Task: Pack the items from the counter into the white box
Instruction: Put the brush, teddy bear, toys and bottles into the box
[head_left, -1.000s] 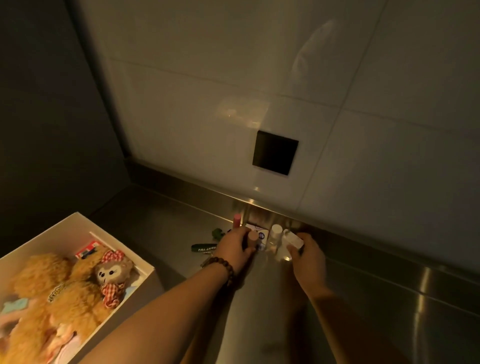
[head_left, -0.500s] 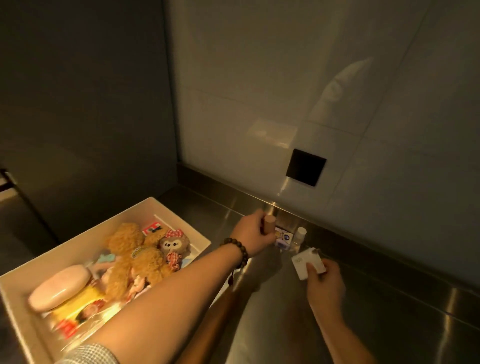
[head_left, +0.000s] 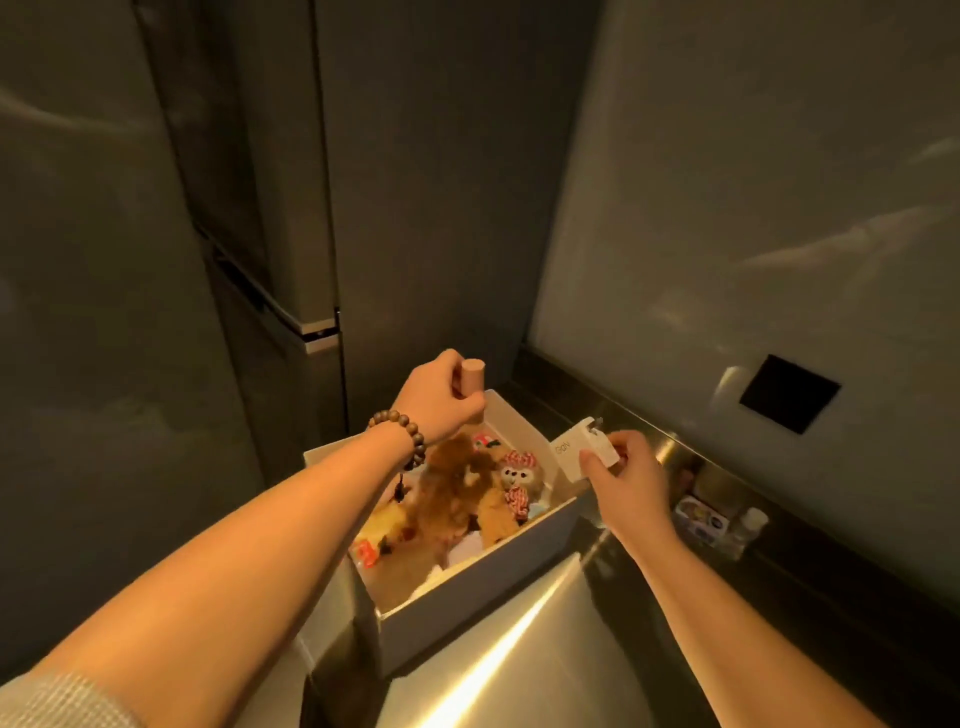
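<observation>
The white box (head_left: 470, 603) stands on the steel counter, filled with brown plush toys (head_left: 462, 493) and small packets. My left hand (head_left: 441, 402) grips a pinkish cylindrical tube (head_left: 471, 387) upright over the box's far corner. My right hand (head_left: 626, 480) pinches a white charger plug (head_left: 584, 451) above the box's right rim. A small printed packet (head_left: 696, 517) and a clear little bottle (head_left: 748, 527) stay on the counter by the back wall.
The steel counter (head_left: 545, 665) runs to the right of the box. A tall grey fridge (head_left: 249, 234) fills the left. A tiled wall with a black square plate (head_left: 789, 393) rises behind the counter.
Both hands swung left from the back wall to the box, carrying the tube and the charger. The view turned left, so the box is now central.
</observation>
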